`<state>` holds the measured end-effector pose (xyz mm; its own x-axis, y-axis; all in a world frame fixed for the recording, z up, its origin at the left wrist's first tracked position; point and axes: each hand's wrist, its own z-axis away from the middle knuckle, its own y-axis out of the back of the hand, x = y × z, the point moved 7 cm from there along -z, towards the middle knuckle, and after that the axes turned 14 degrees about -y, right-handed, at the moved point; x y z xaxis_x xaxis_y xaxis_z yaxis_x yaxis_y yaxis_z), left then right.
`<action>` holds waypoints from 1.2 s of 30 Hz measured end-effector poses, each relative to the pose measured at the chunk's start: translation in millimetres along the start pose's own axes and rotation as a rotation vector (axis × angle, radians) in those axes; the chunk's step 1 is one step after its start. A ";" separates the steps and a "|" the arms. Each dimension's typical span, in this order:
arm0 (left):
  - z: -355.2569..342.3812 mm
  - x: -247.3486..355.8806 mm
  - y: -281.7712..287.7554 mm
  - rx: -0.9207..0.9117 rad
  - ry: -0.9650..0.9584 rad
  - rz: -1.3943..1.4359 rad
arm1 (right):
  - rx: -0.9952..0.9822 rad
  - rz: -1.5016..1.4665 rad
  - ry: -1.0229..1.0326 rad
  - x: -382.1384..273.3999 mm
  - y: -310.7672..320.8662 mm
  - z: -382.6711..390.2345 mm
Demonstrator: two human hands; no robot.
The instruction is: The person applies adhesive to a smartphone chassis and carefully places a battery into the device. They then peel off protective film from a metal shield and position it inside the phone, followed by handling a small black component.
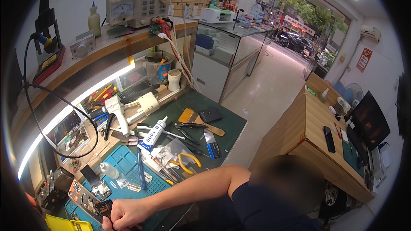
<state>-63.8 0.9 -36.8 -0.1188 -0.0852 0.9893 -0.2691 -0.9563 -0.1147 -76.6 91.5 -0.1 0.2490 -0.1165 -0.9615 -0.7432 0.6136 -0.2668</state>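
One bare right hand (124, 214) shows at the lower left, its fingers curled closed on a black part (103, 206), whose exact kind is too small and dim to tell. The left hand lies outside the view, so the state of its fingers cannot be told. The black part sits at the lower end of an opened phone body (83, 196), over the blue repair mat (122, 157); the compact fist presumably steadies it at close quarters and leaves the exposed components uncovered. A loose circuit assembly (102, 189) lies just beside the phone body, on a mat whose moulded grid and compartments probably serve to keep small pieces from straying. The white dropper bottle (109, 170) stands near, likely for a short reach. Farther right, yellow-handled pliers (189, 163) and a white-and-blue tube (154, 134) lie among other tools, at the margin, where they seem to be stored within arm's length. Along the shelf, a bright strip lamp (87, 99) runs the bench's length, apparently so placed to light the work surface evenly.
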 end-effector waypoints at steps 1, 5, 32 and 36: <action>0.2 0.2 1.0 -0.003 -0.002 -0.005 | -0.002 0.005 0.001 -1.1 -1.1 0.0; 1.9 11.1 -4.5 -0.048 -0.085 -0.051 | -0.007 0.002 -0.006 -0.7 -1.4 -0.6; 3.9 75.6 6.6 0.144 -0.802 0.233 | 0.367 0.158 -0.148 -14.4 41.5 13.2; 13.1 80.7 10.2 0.208 -0.905 0.189 | 0.125 -0.288 -0.361 -14.9 25.7 15.2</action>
<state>-63.6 -19.3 43.1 0.6671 -0.3449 0.6603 -0.1353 -0.9277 -0.3479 -89.9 120.9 8.5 0.6503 -0.0307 -0.7590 -0.5370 0.6881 -0.4880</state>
